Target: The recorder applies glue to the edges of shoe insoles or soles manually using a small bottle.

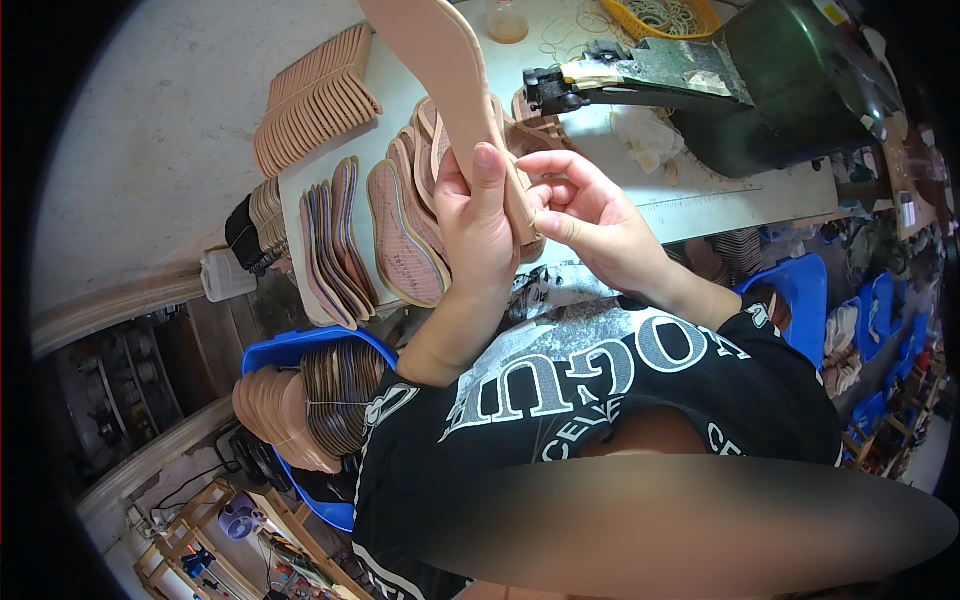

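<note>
A tan shoe insole stands raised in front of me, its long side edge turned toward my right. My left hand is closed round its lower part, the thumb lying upright on the face. At the insole's lower right edge, my right hand has its thumb and curled fingers against the rim. Whatever small thing may be between those fingertips cannot be made out. Behind my hands, patterned insoles with light edges lie overlapped on the white table, partly hidden by my left hand and the raised insole.
A dark green sewing machine stands at the right, its arm reaching left. Bundled tan insoles lie far left, with a row of insoles nearer. Behind are a yellow basket and jar. Blue bins flank me.
</note>
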Available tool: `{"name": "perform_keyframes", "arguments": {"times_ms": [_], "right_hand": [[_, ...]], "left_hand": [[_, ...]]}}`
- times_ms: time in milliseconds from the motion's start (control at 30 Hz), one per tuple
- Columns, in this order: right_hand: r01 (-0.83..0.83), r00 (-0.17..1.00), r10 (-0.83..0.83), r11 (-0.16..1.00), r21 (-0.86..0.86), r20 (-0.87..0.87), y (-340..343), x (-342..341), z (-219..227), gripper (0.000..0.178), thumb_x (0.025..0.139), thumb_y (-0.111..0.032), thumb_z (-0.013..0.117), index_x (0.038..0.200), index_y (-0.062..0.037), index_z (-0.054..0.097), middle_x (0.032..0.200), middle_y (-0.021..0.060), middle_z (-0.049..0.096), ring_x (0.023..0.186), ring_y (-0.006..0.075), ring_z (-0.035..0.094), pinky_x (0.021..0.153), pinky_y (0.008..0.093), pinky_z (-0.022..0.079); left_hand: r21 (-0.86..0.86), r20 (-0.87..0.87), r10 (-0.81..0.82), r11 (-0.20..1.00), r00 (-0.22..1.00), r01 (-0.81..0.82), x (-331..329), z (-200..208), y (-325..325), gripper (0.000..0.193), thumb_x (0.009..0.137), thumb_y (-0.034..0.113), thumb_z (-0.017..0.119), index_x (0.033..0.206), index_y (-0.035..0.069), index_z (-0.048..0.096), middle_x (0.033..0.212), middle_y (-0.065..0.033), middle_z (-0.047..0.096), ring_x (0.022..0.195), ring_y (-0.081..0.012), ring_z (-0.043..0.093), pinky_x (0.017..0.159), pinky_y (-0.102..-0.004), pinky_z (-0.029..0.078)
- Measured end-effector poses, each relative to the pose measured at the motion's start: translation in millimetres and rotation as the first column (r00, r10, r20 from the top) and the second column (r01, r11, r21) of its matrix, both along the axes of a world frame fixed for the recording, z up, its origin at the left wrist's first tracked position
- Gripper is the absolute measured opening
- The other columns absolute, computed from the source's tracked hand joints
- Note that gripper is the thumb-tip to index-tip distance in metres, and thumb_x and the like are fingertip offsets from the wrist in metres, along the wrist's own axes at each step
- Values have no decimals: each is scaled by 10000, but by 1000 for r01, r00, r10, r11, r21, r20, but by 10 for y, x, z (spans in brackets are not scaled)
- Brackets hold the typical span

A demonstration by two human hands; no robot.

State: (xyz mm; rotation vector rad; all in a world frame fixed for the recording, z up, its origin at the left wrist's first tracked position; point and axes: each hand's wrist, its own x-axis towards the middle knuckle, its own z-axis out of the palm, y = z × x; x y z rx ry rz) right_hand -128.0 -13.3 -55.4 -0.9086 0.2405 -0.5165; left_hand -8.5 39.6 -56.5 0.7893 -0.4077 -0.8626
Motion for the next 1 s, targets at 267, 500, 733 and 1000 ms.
{"name": "perform_keyframes", "arguments": {"times_ms": [267,500,733,1000], "right_hand": [[-42,990,42,999,3,135,61,10,-61,224,932,-98,569,1122,-64,454,1023,10,513,973,73,496,865,226,406],[-67,981,59,997,37,187,82,-17,-69,265,905,-55,579,1112,-62,414,1025,24,443,964,97,440,853,255,373],[-129,991,125,989,72,56,-16,-4,-77,334,930,-128,583,1210,-75,410,1005,9,522,933,72,507,831,222,415],[-99,993,96,995,29,72,-35,-4,-89,237,908,-121,619,1089,-70,475,967,10,555,893,57,521,808,210,422]], "left_hand": [[87,36,-19,996,999,16,-9,126,-5,354,962,415,500,788,106,492,558,46,412,460,-38,384,409,-196,309],[45,-38,-47,998,998,49,43,60,42,317,962,376,521,815,95,502,561,39,443,438,-40,381,375,-213,285],[45,285,138,987,949,-157,4,89,32,291,956,337,545,997,49,551,753,12,561,614,-41,516,535,-194,433],[21,19,-94,995,995,94,74,41,40,337,965,389,506,985,56,551,727,10,548,610,-52,521,524,-189,422]]}}
